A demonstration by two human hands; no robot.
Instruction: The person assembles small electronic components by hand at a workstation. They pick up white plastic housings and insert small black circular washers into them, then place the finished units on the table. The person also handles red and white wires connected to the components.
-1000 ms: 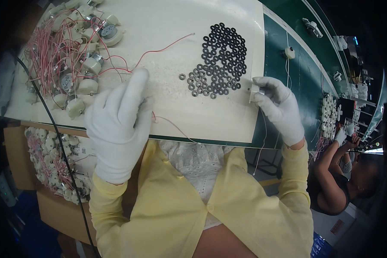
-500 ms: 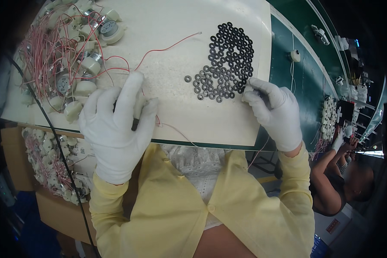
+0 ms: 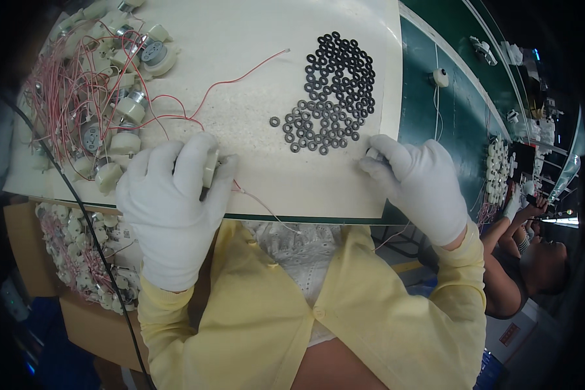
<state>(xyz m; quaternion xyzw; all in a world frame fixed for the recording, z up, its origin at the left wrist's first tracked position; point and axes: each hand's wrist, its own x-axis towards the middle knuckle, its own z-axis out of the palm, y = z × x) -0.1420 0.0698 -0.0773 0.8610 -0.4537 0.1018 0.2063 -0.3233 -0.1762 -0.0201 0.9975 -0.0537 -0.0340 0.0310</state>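
My gloved left hand [image 3: 169,201] is closed around a small cream plastic-housed motor [image 3: 210,169] near the table's front edge. The fingers cover most of it, and a thin red and white wire [image 3: 239,188] runs out beside the thumb. My gloved right hand [image 3: 419,179] is pinched, thumb against forefinger, just right of the rings' near end. A bit of something greyish shows at its fingertips, too small to name. Many small black rings [image 3: 338,75] lie flat in a patch on the white table sheet, the nearer ones looking greyer. One ring [image 3: 274,121] sits apart on the left.
At the far left is a heap of cream motors [image 3: 129,107] with tangled red wires [image 3: 58,97]. A cardboard box [image 3: 91,325] below the table edge holds more such parts. A black cable [image 3: 78,188] crosses the left side. Another person [image 3: 523,266] sits at the right.
My right hand has drawn away from the rings, toward me. My left forefinger has bent in over the motor, showing more of its cream side. The whole view has shifted slightly.
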